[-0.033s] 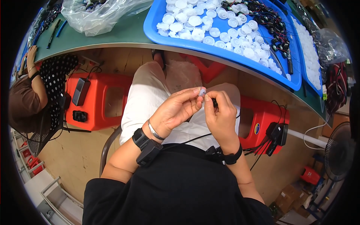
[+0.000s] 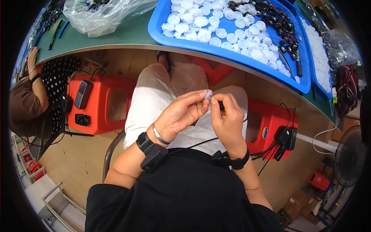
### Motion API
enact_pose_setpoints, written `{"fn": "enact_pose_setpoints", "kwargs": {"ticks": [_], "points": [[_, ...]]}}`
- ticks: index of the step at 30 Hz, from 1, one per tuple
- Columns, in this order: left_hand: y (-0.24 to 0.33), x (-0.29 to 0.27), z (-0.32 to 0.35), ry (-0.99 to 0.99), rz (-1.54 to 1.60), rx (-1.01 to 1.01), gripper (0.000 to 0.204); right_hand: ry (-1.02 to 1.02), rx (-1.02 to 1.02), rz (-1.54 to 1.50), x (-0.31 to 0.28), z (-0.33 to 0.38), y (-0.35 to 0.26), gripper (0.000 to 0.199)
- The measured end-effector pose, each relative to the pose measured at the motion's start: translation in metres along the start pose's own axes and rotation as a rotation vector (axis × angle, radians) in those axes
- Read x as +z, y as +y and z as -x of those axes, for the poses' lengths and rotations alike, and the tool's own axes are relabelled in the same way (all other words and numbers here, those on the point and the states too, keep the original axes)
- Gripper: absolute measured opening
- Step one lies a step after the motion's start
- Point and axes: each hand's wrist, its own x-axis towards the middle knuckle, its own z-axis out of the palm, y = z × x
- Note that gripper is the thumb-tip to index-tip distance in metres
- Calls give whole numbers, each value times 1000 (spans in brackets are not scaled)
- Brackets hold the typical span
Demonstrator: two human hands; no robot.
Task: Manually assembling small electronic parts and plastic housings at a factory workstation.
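Observation:
Above my lap, my left hand [image 2: 179, 116] pinches a small whitish translucent plastic piece [image 2: 208, 95] between thumb and fingertips. My right hand [image 2: 228, 121] meets it from the other side, its thumb and forefinger pressed together right beside the piece. Under the curled fingers of that hand a small dark part [image 2: 221, 105] shows; most of it is hidden, so its kind does not show. Beyond my hands, a blue tray [image 2: 152, 29] on the table holds many round translucent plastic caps [image 2: 232, 38] and a heap of black parts with thin wires [image 2: 280, 29].
The green table [image 2: 112, 43] curves across the far side, bearing a see-through plastic bag [image 2: 100, 19] and a second blue tray [image 2: 322, 87]. Red stools [image 2: 102, 123] flank my legs, with black devices and cables on them. Another person [image 2: 29, 104] sits at left; a fan [image 2: 349, 154] stands at right.

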Motion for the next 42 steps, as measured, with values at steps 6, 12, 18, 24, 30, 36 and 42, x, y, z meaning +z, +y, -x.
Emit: {"fn": "enact_pose_setpoints", "kwargs": {"ticks": [6, 12, 18, 24, 30, 36, 42], "points": [[0, 1, 1, -10, -18, 7, 21, 30, -19, 39, 3, 1, 1, 7], [-1, 1, 0, -5, -7, -5, 21, 66, -53, 64, 4, 2, 2, 7], [-2, 1, 0, -12, -1, -9, 21, 84, -80, 77, 7, 3, 6, 8], [-3, -1, -1, -5, -73, 19, 21, 65, -98, 90, 9, 4, 9, 8], [2, 5, 2, 3, -197, 71, 22, -39, 261, -342, 9, 6, 11, 8], [3, 10, 5, 39, -413, 101, 25, -105, 370, -413, 3, 6, 14, 8], [1, 20, 8, 68, -671, 184, 26, -64, 311, -452, 4, 6, 15, 15]]}}
